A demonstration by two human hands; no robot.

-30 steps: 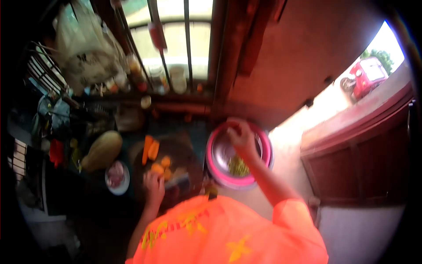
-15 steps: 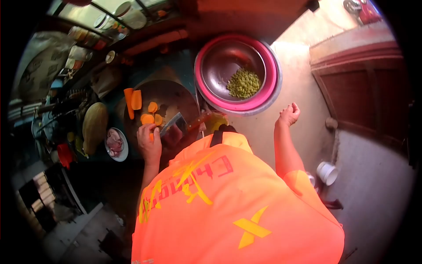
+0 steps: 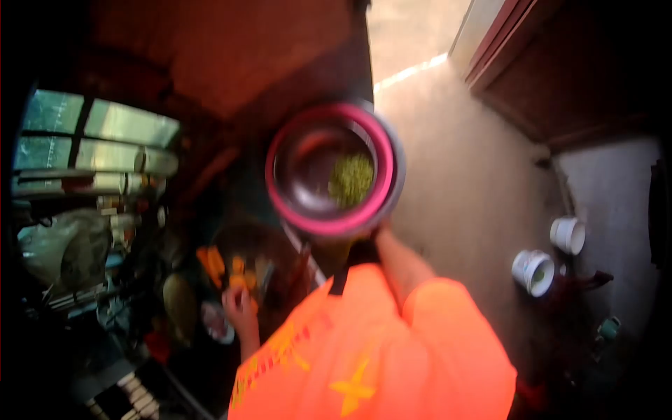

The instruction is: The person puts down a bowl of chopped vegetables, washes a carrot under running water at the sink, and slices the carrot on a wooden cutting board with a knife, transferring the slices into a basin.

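My left hand point(image 3: 239, 306) is over the round chopping board point(image 3: 280, 245), fingers curled around a piece of carrot point(image 3: 253, 306). Other carrot slices point(image 3: 238, 266) and longer carrot pieces point(image 3: 210, 262) lie just beyond it. A knife, blurred, rests on the board to the right. My right hand point(image 3: 382, 234) reaches across my body to the near edge of the pink basin point(image 3: 327, 227); its fingers are hidden, so whether it touches the rim is unclear. Inside that basin sits a dark metal colander point(image 3: 297, 171) with green beans or peas point(image 3: 351, 180).
A plate of raw meat point(image 3: 217, 323) and a large pale gourd point(image 3: 179, 304) stand left of the board. White buckets point(image 3: 533, 273) are on the floor at right. A window point(image 3: 129, 126) and shelf items line the left wall.
My view has swung, so the basin and board appear lower and further left or right. My right hand has moved inward from the open floor side to the basin's near edge. My left hand stays by the carrots.
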